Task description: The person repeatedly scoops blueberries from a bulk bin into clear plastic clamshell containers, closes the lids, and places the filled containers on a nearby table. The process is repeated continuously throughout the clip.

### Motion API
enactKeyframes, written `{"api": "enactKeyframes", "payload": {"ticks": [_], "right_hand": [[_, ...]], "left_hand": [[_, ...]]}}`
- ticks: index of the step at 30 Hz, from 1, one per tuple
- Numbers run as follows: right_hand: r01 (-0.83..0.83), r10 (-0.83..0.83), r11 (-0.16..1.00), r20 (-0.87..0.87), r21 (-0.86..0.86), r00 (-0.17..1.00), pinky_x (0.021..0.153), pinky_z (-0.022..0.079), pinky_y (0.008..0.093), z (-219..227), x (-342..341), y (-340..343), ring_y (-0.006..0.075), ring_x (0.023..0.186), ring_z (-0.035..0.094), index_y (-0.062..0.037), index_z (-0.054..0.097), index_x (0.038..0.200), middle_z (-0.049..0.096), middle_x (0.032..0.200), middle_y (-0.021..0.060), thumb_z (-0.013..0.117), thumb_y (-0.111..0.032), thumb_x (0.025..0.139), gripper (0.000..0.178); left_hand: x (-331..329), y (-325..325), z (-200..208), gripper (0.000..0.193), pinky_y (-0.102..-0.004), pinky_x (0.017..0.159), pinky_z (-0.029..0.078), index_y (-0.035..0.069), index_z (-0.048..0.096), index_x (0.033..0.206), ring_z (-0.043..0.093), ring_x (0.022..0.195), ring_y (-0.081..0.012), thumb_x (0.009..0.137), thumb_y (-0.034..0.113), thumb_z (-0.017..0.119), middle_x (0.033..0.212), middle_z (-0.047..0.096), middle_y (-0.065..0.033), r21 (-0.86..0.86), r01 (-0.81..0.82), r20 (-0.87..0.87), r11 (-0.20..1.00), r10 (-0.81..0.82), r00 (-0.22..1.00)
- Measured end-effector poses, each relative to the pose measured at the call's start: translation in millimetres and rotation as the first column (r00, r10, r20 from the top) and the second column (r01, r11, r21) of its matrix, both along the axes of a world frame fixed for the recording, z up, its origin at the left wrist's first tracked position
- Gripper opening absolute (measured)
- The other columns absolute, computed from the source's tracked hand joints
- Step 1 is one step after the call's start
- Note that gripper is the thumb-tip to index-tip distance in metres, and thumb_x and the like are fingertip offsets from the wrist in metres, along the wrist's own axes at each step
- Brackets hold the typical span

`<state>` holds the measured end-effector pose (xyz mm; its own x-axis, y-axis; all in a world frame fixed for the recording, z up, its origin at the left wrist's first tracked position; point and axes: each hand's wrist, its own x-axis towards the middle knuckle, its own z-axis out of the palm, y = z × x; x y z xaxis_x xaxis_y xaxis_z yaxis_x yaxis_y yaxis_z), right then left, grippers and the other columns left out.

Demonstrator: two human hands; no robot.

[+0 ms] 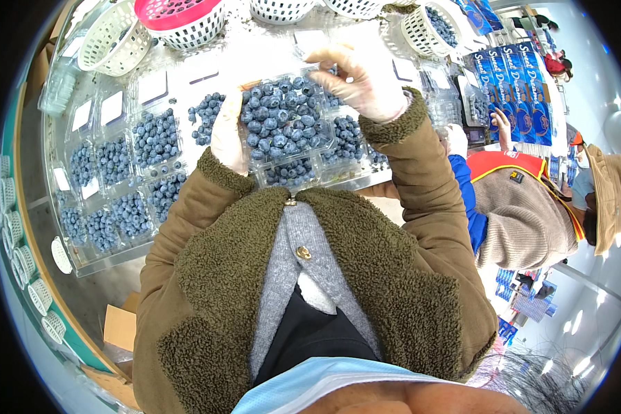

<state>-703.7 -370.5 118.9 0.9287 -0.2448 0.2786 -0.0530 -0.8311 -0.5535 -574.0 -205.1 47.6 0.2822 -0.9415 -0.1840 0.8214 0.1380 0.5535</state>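
Observation:
A clear plastic punnet full of blueberries point(279, 121) is in front of me, tilted over other filled punnets. My left hand point(229, 134) grips its left side, fingers along the wall and partly hidden. Over its far right corner is my right hand point(355, 83), with the fingers bent and the thumb apart from them. Something dark blue shows in the gap between them, and I see nothing plainly held there. Beneath and beside the right forearm sit more blueberries point(347, 138) in clear punnets. Another filled punnet point(155, 136) stands to the left of my left hand.
White perforated baskets point(115, 41) line the far side, one with a red basket point(179, 12) on top. A basket at far right point(428, 31) holds blueberries. Stacked clear punnets point(58, 90) stand at left. A co-worker point(524, 207) works close on my right, near blue printed packaging point(514, 90).

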Motion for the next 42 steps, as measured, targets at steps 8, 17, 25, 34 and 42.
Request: {"api": "enactKeyframes", "payload": {"ticks": [8, 17, 25, 34, 42], "right_hand": [[0.169, -0.160, 0.838, -0.063, 0.519, 0.985, 0.064, 0.043, 0.0185, -10, -16, 8, 0.0041, 0.070, 0.050, -0.0069, 0.058, 0.099, 0.055, 0.079, -0.0032, 0.056, -0.008, 0.085, 0.014], [0.277, -0.275, 0.780, -0.091, 0.561, 0.957, 0.061, 0.043, 0.0203, -22, -21, 13, 0.0045, 0.068, 0.049, -0.0032, 0.055, 0.106, 0.055, 0.077, -0.0019, 0.056, -0.018, 0.086, 0.026], [0.202, -0.157, 0.558, -0.136, 0.805, 0.978, 0.064, 0.046, 0.0225, -39, -33, 22, 0.0074, 0.070, 0.052, -0.0020, 0.046, 0.120, 0.054, 0.093, 0.0018, 0.048, -0.021, 0.090, 0.036], [0.212, -0.121, 0.542, -0.174, 0.813, 0.977, 0.061, 0.043, 0.0182, -34, -35, 27, 0.0047, 0.069, 0.050, -0.0028, 0.044, 0.123, 0.054, 0.090, -0.0003, 0.044, -0.023, 0.091, 0.037], [0.195, -0.226, 0.798, -0.018, 0.571, 0.974, 0.059, 0.041, 0.0188, -33, -36, 26, 0.0051, 0.064, 0.045, -0.0083, 0.050, 0.118, 0.052, 0.083, -0.0012, 0.059, -0.014, 0.082, 0.038]], "left_hand": [[6, 2, -1, 0.051, -0.0426, 0.083, 0.049, 0.008, 0.040, 0.120, 0.055, 0.099, -0.0276, 0.087, 0.048, 0.042, 0.114, 0.051, -0.0145, 0.018, -0.003, -0.073, 1.000, 0.005, 0.997], [-4, -5, 1, 0.047, -0.0409, 0.084, 0.048, 0.010, 0.041, 0.120, 0.055, 0.098, -0.0258, 0.088, 0.045, 0.042, 0.112, 0.052, -0.0136, 0.014, -0.018, -0.116, 1.000, 0.019, 0.993], [-3, -7, -10, 0.048, -0.0413, 0.084, 0.048, 0.009, 0.040, 0.120, 0.055, 0.099, -0.0257, 0.088, 0.044, 0.042, 0.113, 0.051, -0.0131, 0.029, -0.039, -0.075, 0.999, 0.041, 0.996], [-1, -5, -10, 0.047, -0.0401, 0.084, 0.048, 0.009, 0.041, 0.120, 0.055, 0.099, -0.0249, 0.089, 0.045, 0.040, 0.114, 0.051, -0.0124, 0.030, -0.046, -0.017, 0.998, 0.047, 0.999], [-3, -3, -7, 0.045, -0.0389, 0.083, 0.049, 0.009, 0.043, 0.118, 0.056, 0.097, -0.0232, 0.090, 0.044, 0.037, 0.112, 0.052, -0.0119, 0.003, -0.102, -0.005, 0.995, 0.102, 0.995]]}}
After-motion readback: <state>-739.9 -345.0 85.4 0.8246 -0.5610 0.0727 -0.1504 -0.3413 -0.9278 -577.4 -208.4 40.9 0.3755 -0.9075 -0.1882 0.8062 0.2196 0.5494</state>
